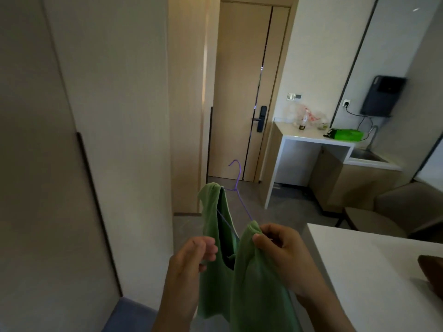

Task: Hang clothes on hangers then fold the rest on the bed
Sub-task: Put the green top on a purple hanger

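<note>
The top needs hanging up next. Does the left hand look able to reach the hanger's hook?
Probably yes: the hook stands in open air beyond the left hand and green top, nothing blocking.

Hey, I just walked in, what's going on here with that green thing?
A person is putting a green sleeveless top onto a purple wire hanger, held up in front of them. One shoulder strap already sits over the hanger's far end. The right hand pinches the other strap at the near end, which is not yet seated. The left hand is curled at the top's side edge; whether it grips the fabric is unclear.
</note>
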Demonstrator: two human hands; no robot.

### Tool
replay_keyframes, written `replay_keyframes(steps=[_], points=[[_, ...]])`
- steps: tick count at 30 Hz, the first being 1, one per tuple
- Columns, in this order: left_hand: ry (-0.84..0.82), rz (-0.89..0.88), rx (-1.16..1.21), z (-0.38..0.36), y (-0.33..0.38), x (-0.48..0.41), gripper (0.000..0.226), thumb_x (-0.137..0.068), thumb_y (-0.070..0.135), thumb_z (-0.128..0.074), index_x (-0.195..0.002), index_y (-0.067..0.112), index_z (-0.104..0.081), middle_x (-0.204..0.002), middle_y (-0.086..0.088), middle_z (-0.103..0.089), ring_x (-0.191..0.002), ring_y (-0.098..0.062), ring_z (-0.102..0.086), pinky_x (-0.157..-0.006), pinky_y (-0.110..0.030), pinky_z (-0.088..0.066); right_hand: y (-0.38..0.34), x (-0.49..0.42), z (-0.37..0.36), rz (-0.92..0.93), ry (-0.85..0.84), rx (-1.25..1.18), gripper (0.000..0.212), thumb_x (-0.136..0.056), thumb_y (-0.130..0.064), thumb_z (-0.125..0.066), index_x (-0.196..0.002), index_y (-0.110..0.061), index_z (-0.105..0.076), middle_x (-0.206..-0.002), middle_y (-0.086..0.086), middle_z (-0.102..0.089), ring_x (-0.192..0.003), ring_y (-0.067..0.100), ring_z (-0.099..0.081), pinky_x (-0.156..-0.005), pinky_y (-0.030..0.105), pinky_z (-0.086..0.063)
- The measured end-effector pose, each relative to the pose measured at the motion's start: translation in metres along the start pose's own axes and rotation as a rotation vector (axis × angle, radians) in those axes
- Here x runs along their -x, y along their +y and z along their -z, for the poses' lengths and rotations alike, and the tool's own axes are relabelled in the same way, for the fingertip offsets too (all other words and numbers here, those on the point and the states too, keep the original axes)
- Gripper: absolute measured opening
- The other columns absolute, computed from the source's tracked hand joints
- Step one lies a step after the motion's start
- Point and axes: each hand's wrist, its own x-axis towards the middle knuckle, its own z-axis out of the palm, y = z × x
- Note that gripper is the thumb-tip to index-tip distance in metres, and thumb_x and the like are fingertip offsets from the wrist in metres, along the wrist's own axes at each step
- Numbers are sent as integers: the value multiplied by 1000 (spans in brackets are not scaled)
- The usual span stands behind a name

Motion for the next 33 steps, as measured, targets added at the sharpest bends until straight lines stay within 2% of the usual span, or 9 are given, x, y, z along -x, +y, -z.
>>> replay_keyframes(steps=[8,11,13,20,24,27,29,31,33], points=[[-44,-13,-73,-39,11,-186,26,-99,26,-45,-97,17,-70,-85,6,-74,-86,-14,-68,-78,-31,-47,2,-193,-3,26,-26,19,17,-98,-13,-62,-85,-16,-73,-74,0,-73,-66,9,-69,-60,18,-49],[-42,18,-50,-52,6,-245,33,-84,38,-47,-96,17,-70,-84,6,-74,-83,-12,-68,-74,-28,-45,7,-264,-4,34,-60,-3,15,-98,-15,-61,-88,-13,-73,-78,2,-73,-69,12,-70,-64,20,-53],[0,31,-35,-61,-2,-290,28,-87,34,-51,-95,15,-70,-84,5,-74,-86,-15,-68,-71,-23,-45,16,-319,-6,42,-99,-28,16,-98,-15,-62,-86,-12,-73,-78,5,-73,-69,14,-69,-64,22,-53],[261,10,-72,-89,-20,-454,20,-100,14,-51,-94,12,-70,-85,0,-74,-84,-8,-67,-67,-13,-47,45,-526,-26,100,-358,-98,19,-97,-12,-63,-81,-7,-72,-75,14,-70,-65,18,-63,-63,34,-47],[431,-8,-76,-86,-6,-538,17,-94,30,-62,-87,21,-74,-85,2,-74,-88,-18,-65,-78,-30,-45,34,-632,-54,140,-543,-86,18,-96,-13,-64,-80,-10,-73,-72,7,-71,-65,12,-63,-60,24,-46],[582,-47,-70,-72,13,-594,17,-98,19,-57,-93,14,-72,-83,2,-74,-87,-19,-65,-73,-23,-48,14,-703,-81,199,-680,-66,19,-96,-13,-64,-79,-11,-72,-66,-1,-68,-60,5,-61,-59,21,-45],[663,-58,-63,-57,25,-624,21,-99,20,-52,-95,14,-72,-82,4,-74,-91,-20,-65,-75,-27,-47,-2,-743,-104,237,-743,-60,21,-96,-18,-64,-77,-16,-73,-65,-3,-67,-60,4,-60,-59,23,-45],[731,-91,-60,-40,34,-655,16,-94,30,-63,-94,17,-73,-83,3,-75,-92,-23,-66,-79,-34,-46,-15,-782,-130,262,-798,-56,22,-96,-22,-65,-75,-22,-73,-63,-5,-64,-60,5,-58,-60,25,-43],[811,-146,-60,-23,42,-684,30,-76,38,-59,-91,15,-72,-79,2,-75,-83,-19,-65,-73,-32,-42,-29,-819,-161,309,-838,-66,20,-96,-21,-66,-77,-21,-72,-62,-4,-60,-60,9,-54,-60,27,-40]])
